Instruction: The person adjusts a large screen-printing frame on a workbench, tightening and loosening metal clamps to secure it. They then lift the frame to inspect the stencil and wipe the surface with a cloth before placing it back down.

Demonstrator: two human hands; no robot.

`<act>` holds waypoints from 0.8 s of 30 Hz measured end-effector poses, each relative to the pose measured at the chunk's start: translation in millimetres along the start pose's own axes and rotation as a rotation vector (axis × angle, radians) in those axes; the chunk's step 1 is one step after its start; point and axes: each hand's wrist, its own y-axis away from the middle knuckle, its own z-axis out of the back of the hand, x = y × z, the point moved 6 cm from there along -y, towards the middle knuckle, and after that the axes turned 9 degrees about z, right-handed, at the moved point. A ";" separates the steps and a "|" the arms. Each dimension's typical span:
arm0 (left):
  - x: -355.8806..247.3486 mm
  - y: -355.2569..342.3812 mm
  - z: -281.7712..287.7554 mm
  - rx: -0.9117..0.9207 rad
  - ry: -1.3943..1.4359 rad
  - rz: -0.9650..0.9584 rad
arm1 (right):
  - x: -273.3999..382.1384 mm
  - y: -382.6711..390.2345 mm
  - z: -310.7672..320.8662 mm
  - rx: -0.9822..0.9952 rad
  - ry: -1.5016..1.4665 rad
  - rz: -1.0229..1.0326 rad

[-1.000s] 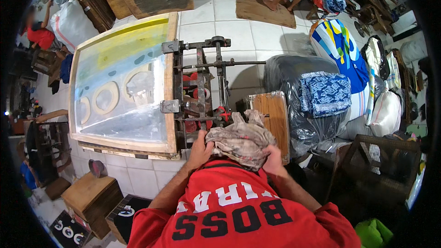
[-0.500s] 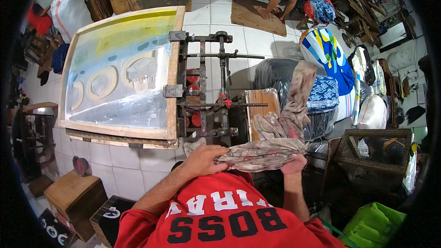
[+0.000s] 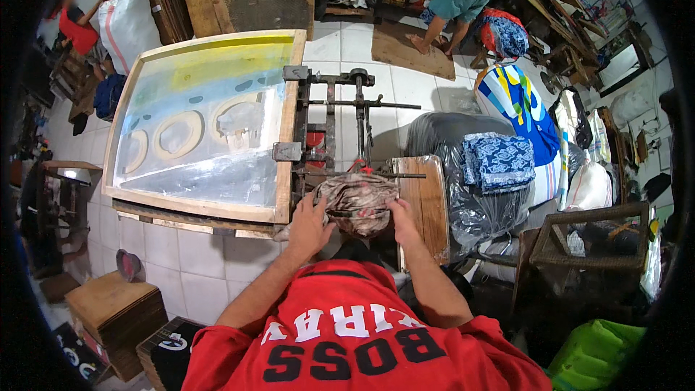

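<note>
A crumpled, stained greyish-brown rag (image 3: 357, 204) with reddish smears is bunched up in front of me, between my two hands. My left hand (image 3: 310, 227) grips its left side, the fingers pointing away from me and the thumb against the cloth. On the opposite side my right hand (image 3: 405, 221) pinches the rag's edge. Beyond the bundle stands a dark metal clamp frame (image 3: 360, 119), partly covered by the cloth. To its left, a wood-framed printing screen (image 3: 192, 127) with yellow, blue and ring-shaped areas is held by the frame's clamps.
A wooden board (image 3: 423, 203) lies right of the rag, beside a black plastic-wrapped bundle (image 3: 463, 203) with folded blue patterned cloth (image 3: 498, 162) on top. Stacked brown boards (image 3: 116, 308) stand at lower left. A person in yellow (image 3: 470, 0) is at the far side; another person is at far left.
The rag, earlier stretched out to the right with one end raised, is now gathered into a bunch. My hands have moved forward, the right one also leftward. The view has shifted slightly.
</note>
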 end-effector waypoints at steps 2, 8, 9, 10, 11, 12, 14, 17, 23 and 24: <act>-9.7 3.9 -8.8 -0.121 -0.049 -0.189 | -2.2 -3.8 12.0 -0.211 0.422 0.186; 22.4 -16.2 -61.2 0.062 0.110 0.003 | 8.4 -2.5 -28.1 0.481 1.046 0.583; 28.1 -24.3 -71.0 0.110 0.042 0.071 | 15.7 -5.6 -32.1 0.528 1.051 0.559; 31.7 -33.2 -77.7 0.144 0.178 0.128 | 20.9 -12.6 -36.2 0.555 1.093 0.455; 36.1 -39.1 -86.3 0.206 0.292 0.216 | 40.8 -11.9 -43.7 0.569 1.172 0.641; 41.8 -43.6 -95.1 0.279 0.410 0.333 | 57.0 -16.0 -48.1 0.582 1.074 0.646; 41.4 -48.8 -102.2 0.389 0.542 0.278 | 84.9 -33.5 -54.4 0.590 0.978 0.493; 57.0 -45.8 -110.4 0.609 0.656 0.396 | 126.1 -60.2 -86.4 0.508 0.964 0.720; 44.5 -49.5 -74.5 0.224 0.198 0.064 | 105.4 -112.6 -177.7 0.961 1.235 0.956; 38.0 -51.4 -68.2 0.195 0.105 0.065 | 90.3 -119.9 -191.3 1.061 1.319 0.908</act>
